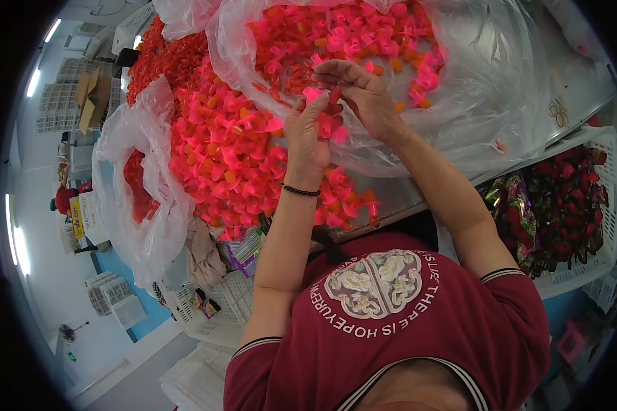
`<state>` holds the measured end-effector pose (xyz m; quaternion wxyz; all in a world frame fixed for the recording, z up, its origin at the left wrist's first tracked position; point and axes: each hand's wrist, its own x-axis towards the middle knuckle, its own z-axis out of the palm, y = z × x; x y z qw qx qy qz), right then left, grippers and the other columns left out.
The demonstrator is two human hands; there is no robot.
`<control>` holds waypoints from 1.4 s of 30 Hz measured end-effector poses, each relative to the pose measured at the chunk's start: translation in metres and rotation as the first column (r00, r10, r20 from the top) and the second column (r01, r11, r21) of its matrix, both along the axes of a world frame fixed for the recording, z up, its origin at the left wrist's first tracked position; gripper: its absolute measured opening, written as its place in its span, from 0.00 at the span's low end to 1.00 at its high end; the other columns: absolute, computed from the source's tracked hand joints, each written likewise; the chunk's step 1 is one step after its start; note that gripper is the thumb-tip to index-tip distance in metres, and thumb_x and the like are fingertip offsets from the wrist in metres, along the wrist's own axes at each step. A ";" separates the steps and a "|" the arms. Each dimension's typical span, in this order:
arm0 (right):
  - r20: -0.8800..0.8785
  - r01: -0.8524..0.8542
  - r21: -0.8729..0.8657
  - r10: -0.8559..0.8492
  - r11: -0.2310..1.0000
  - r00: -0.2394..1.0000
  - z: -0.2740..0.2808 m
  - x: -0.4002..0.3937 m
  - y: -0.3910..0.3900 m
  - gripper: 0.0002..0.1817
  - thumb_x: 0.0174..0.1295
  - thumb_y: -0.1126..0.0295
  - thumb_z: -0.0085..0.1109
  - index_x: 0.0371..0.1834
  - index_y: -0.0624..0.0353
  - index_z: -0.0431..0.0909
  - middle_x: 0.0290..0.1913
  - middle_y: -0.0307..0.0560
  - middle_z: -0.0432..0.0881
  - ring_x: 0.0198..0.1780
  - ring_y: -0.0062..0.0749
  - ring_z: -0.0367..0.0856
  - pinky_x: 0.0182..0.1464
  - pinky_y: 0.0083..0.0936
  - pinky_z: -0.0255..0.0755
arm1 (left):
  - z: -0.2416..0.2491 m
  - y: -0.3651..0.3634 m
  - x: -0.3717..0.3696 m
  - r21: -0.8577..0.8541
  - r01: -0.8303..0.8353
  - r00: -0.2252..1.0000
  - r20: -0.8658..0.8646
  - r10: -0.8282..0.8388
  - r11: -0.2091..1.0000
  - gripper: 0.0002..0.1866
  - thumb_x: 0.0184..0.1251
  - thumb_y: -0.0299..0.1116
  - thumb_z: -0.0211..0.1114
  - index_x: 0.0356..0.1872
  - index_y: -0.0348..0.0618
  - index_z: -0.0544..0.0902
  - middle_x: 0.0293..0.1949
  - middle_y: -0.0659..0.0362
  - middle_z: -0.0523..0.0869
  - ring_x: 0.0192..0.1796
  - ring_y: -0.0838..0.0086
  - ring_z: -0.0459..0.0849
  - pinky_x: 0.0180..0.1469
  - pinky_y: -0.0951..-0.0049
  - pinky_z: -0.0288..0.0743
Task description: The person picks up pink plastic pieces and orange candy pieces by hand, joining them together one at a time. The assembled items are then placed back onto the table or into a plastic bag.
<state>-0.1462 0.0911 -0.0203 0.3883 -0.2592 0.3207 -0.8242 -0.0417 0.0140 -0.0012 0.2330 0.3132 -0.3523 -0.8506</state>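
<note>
My left hand (308,137), with a dark bead bracelet at the wrist, pinches a bright pink plastic piece (313,94) between thumb and fingers. Close beside it my right hand (365,96) has its fingers curled around a small red piece (334,94). The two hands nearly touch, and the fingers partly hide both pieces. Beneath and beyond them an open clear plastic bag (473,130) holds many pink and orange pieces. To the left of my left forearm spreads a large heap of similar pink pieces (219,151).
Smaller red pieces (164,61) are heaped at the back left, near another plastic bag (147,243). A white crate (610,198) of dark red wrapped items stands at the right. Rubber bands (559,111) lie on the metal table (576,82). White crates (236,301) stand at lower left.
</note>
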 end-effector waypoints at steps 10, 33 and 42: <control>-0.256 0.091 0.246 -0.026 0.965 0.966 0.001 0.002 0.006 0.11 0.66 0.81 0.47 0.48 0.65 0.77 0.46 0.40 0.79 0.45 0.20 0.79 0.47 0.20 0.76 | 0.006 -0.002 0.008 -0.025 -0.015 0.995 -0.096 0.013 1.000 0.11 0.62 0.26 0.65 0.45 0.40 0.78 0.37 0.55 0.86 0.34 0.70 0.85 0.34 0.72 0.79; -0.312 0.161 0.222 -0.086 0.962 0.946 -0.005 -0.012 0.004 0.08 0.66 0.67 0.56 0.36 0.61 0.79 0.30 0.39 0.84 0.29 0.13 0.71 0.31 0.14 0.65 | 0.013 -0.007 0.025 -0.720 0.156 0.967 0.251 0.044 0.677 0.11 0.58 0.27 0.70 0.40 0.34 0.82 0.30 0.65 0.83 0.31 0.86 0.75 0.34 0.83 0.71; -0.562 0.371 0.254 -0.176 0.893 0.808 -0.002 -0.004 0.006 0.10 0.66 0.66 0.57 0.34 0.63 0.78 0.28 0.37 0.81 0.27 0.16 0.69 0.30 0.17 0.65 | 0.021 0.001 0.024 -0.729 0.279 0.935 0.354 -0.005 0.625 0.14 0.58 0.30 0.72 0.40 0.32 0.82 0.26 0.64 0.83 0.30 0.85 0.76 0.33 0.82 0.71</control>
